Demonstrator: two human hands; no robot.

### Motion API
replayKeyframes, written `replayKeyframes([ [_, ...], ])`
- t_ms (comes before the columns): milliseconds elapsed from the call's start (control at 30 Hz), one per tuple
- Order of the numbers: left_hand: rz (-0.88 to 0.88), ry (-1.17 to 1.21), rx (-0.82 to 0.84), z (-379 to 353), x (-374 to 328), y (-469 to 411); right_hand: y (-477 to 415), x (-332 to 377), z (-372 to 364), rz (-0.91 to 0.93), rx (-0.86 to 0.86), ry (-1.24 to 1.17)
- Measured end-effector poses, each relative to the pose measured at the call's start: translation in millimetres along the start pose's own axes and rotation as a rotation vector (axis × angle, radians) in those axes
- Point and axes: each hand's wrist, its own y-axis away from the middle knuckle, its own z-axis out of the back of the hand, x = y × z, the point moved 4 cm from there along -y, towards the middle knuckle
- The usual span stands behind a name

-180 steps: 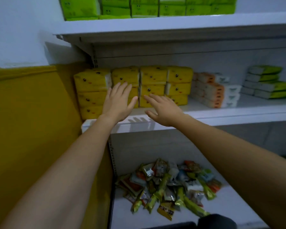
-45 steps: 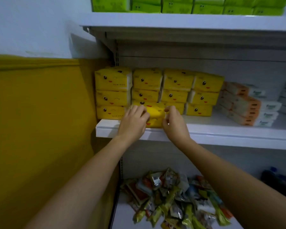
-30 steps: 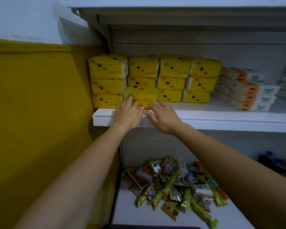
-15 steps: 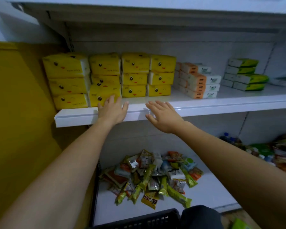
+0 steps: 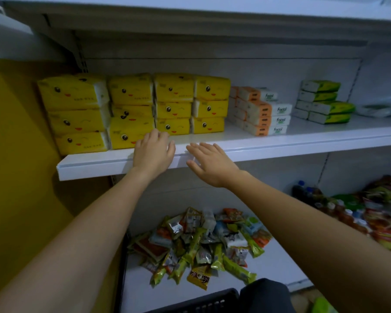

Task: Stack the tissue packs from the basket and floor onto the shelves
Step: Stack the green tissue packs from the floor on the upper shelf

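Observation:
Yellow tissue packs (image 5: pixel 131 109) with cartoon faces stand in stacks on the white middle shelf (image 5: pixel 280 141), against the left end. The lowest pack of the second stack (image 5: pixel 127 133) sits further forward than those above it. My left hand (image 5: pixel 152 153) lies open at the shelf's front edge, fingertips just right of that pack. My right hand (image 5: pixel 209 162) hovers open, palm down, in front of the shelf lip and holds nothing. The rim of a dark basket (image 5: pixel 203 301) shows at the bottom edge.
Orange-and-white tissue packs (image 5: pixel 260 111) and green-and-white packs (image 5: pixel 323 101) sit further right on the same shelf. A heap of snack packets (image 5: pixel 199 242) lies on the lower shelf, bottles and bags (image 5: pixel 359 206) to the right. A yellow wall (image 5: pixel 16 177) closes the left side.
Both hands let go of the yellow pack pushed into the second stack and drew back to the shelf's front edge. My view swung right and down, showing the basket rim.

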Motion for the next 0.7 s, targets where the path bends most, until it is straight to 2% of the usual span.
replayKeyframes([
  [200,-0.275,0.207,0.055,-22.2,-85.2,14.6,76.7,-59.1,3.0,-0.180,-0.002,0.040],
  [400,-0.463,0.316,0.310,-75.9,-189.4,62.9,182.0,-115.5,-0.9,-0.411,0.010,0.129],
  [700,-0.758,0.490,0.469,-107.1,-336.9,146.0,355.5,-170.4,7.3,-0.821,0.073,0.192],
])
